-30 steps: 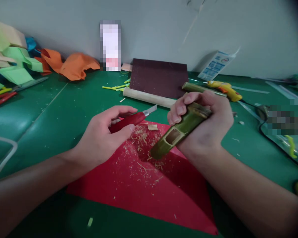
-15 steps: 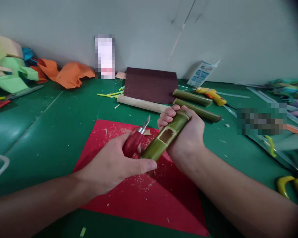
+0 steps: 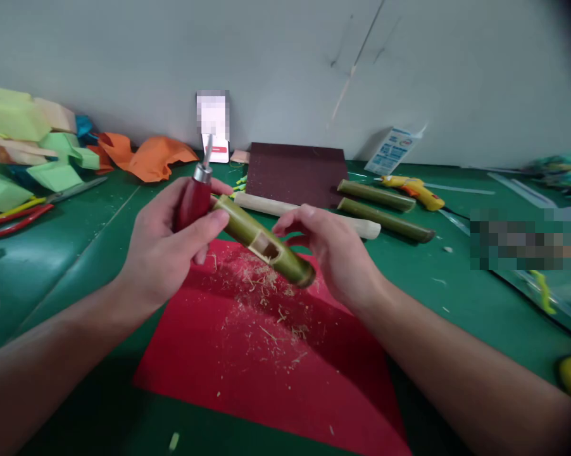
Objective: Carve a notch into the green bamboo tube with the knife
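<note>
My left hand (image 3: 155,247) grips a red-handled carving knife (image 3: 194,199), its short metal blade pointing up. The same hand pinches one end of a green bamboo tube (image 3: 238,225) between thumb and fingers. A rectangular opening is cut in the tube's wall, and the tube slants down to the right. My right hand (image 3: 340,253) is beside the tube's far end, fingers loosely curved and apart, seemingly not gripping it. Beneath both hands lies a red sheet (image 3: 266,405) strewn with pale shavings (image 3: 261,278).
Behind the sheet lie a pale stick (image 3: 366,228), two bamboo pieces (image 3: 385,218) and a dark brown board (image 3: 295,171). A yellow glue gun (image 3: 411,189) is at back right. Red-handled scissors (image 3: 19,221) and folded paper (image 3: 52,168) are left. A phone (image 3: 214,120) leans on the wall.
The bamboo tube has swung from slanting up-right to slanting down-right. My right hand has let go of it; my left hand, with the knife, has risen and moved left, now pinching the tube's end.
</note>
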Available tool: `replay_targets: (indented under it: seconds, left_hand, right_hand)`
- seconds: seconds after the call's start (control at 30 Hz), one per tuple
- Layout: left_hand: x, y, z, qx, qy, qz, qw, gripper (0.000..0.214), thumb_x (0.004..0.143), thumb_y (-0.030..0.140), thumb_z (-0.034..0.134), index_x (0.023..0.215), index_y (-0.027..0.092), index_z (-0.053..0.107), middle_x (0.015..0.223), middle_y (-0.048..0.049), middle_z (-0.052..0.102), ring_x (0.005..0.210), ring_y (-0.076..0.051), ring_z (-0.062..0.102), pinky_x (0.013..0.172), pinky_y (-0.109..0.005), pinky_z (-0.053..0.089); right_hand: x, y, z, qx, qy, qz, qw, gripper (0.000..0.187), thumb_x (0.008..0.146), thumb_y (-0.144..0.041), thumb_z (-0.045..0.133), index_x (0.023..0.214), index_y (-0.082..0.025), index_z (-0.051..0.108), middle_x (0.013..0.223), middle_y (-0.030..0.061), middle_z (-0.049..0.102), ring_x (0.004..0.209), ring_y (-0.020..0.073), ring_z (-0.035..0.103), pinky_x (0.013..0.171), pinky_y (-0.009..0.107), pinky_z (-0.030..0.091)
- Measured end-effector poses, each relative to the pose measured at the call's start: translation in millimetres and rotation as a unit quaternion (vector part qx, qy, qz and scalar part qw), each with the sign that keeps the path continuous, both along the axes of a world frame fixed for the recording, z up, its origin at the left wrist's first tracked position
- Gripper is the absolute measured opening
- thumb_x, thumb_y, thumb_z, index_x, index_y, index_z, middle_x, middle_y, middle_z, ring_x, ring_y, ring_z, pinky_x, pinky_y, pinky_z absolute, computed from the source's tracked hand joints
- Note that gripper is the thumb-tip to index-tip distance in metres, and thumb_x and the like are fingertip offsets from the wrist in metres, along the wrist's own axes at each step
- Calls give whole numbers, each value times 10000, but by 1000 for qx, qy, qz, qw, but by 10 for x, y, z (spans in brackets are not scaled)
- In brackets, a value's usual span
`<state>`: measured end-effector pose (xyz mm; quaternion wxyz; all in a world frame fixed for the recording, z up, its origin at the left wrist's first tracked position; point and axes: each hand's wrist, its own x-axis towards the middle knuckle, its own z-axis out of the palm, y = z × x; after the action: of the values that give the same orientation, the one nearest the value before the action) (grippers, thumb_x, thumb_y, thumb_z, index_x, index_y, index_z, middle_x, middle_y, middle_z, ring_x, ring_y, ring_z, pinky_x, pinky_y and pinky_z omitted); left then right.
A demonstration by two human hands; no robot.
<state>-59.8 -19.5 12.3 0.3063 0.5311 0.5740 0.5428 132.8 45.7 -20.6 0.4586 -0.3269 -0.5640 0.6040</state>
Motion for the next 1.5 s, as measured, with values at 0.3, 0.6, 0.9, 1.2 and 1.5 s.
replay_targets:
  seconds: [0.3,0.6,0.9,1.2,1.5]
  left_hand:
    - [125,-166,68,43,161,-60,984,328,819,398,696,1133,309,666,1075,12,693,979,-211,629,894,-351,519]
    - [-79,-45,-73,-9,139,-46,989,274,864,494,620,951,234,615,759,17,587,594,-105,477,519,-241,372]
    - [-253,8,94,-14,413,-158,897,323,821,547,644,911,238,670,745,21,674,610,-131,558,572,-239,378]
    - [-82,-151,63,47,577,-218,786,321,888,344,515,1165,246,644,903,-33,678,742,-206,643,588,-303,442]
    - [-40,-183,65,150,623,-188,745,294,953,352,444,1149,243,635,955,-38,718,759,-214,670,566,-313,472]
  right_hand:
    - [-70,-214,130,-8,-17,170,985,295,663,-305,843,890,-210,680,793,-15,629,643,114,541,555,247,448]
    - [55,-86,145,91,42,31,994,184,799,-187,697,968,-243,648,813,-27,620,713,135,608,648,287,501]
    - [40,-80,50,84,22,-72,994,141,803,-309,742,868,-213,661,772,-6,644,697,126,590,577,247,451]
    - [30,-157,175,79,-33,-125,988,256,908,-293,518,804,-196,730,669,13,566,594,116,512,513,256,390]
    - [58,-77,185,89,20,-174,981,233,826,-158,517,714,-229,709,660,7,536,598,127,504,549,274,420]
